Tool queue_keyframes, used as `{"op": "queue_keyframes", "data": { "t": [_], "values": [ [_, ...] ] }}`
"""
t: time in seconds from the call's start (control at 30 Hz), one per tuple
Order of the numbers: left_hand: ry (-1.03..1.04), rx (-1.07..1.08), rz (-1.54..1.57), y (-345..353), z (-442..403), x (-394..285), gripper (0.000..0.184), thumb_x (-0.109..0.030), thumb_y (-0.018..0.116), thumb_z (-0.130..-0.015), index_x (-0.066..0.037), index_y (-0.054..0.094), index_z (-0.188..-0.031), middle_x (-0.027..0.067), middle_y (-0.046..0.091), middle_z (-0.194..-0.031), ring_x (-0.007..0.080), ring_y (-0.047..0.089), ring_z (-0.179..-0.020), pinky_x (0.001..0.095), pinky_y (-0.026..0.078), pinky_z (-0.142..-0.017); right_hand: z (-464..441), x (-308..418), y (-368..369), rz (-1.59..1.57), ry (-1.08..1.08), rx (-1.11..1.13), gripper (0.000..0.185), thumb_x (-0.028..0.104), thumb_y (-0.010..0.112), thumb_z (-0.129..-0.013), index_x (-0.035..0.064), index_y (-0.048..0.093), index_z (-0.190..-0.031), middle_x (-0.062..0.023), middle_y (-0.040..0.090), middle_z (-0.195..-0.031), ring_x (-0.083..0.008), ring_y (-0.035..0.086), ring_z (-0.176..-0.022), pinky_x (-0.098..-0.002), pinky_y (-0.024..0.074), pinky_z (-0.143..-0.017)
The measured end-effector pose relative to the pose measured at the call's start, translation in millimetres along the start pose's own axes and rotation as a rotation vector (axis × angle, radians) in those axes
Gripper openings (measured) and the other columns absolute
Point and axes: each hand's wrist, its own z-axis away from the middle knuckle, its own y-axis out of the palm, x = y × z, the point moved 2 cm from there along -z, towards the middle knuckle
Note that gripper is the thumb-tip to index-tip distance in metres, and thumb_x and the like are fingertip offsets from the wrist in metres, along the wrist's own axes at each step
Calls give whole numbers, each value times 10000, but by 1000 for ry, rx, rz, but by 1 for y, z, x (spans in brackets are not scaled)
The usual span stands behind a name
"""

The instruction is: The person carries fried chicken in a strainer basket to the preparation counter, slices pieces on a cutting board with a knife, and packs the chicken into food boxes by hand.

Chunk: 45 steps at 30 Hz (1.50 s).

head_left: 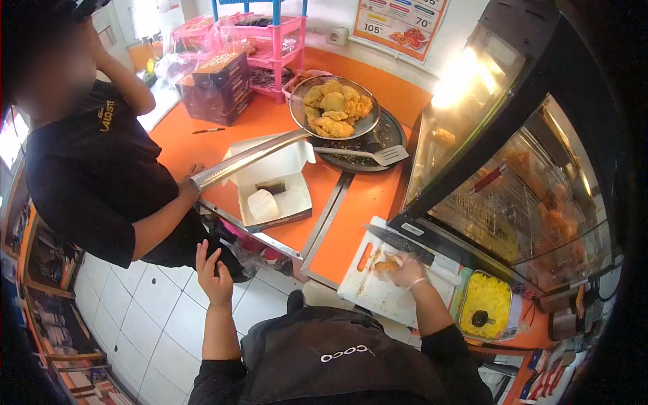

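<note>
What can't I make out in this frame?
All in the head view:
- Part of the food piece: covered by the right hand.
- Part of the dark tray: beneath the strainer.
- Top of the poster: cut off by the upper edge; fine print too small.

Food is partly hidden by the right hand near the front edge of the surface; a tray, by a strainer. The poster is cut off above.

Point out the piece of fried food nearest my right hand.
The brown piece gripped in your right hand, over the white cutting board; the other pieces lie in the strainer or display case.
</note>
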Motion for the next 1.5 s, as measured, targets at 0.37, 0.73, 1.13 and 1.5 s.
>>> {"op": "queue_keyframes", "data": {
  "t": [0.37, 0.73, 1.13, 1.5],
  "values": [
    [-16, -4, -8, -5, 5, 13, 294, 90, 477, -721, -12, 618, -959, 153, 511, -1271, 349, 415, -1239, 418, 330, -1022, 26, 36, -6, 104, -65, -83, 788, 377, 771, -599, 61, 476, -1257, -160, 463, -1267, -273, 482, -1152, -356, 411, -940],
    [-22, 34, 17, 9, 2, 8, 292, 92, 473, -719, -14, 625, -945, 151, 506, -1277, 340, 415, -1240, 410, 330, -1021, 17, 9, 49, -2, -346, -428, 445, 207, 724, -660, 157, 619, -1089, -171, 519, -1124, -324, 508, -1052, -389, 415, -906],
    [-26, 18, -4, -2, 4, 15, 285, 90, 478, -732, -14, 622, -955, 153, 501, -1279, 348, 413, -1239, 422, 338, -1018, -14, -22, -15, -1203, 171, 36, 431, 12, 674, -727, 39, 571, -1145, -25, 603, -814, -105, 568, -686, -229, 449, -540],
    [-36, 13, -57, -10, 10, 26, 287, 85, 509, -723, -40, 632, -950, 159, 510, -1262, 361, 417, -1231, 422, 341, -1017, -58, 137, 5, -932, -513, 73, 949, 4, 627, -750, 85, -12, -1447, -92, 618, -1017, -147, 590, -827, -285, 484, -706]
  ]
}}
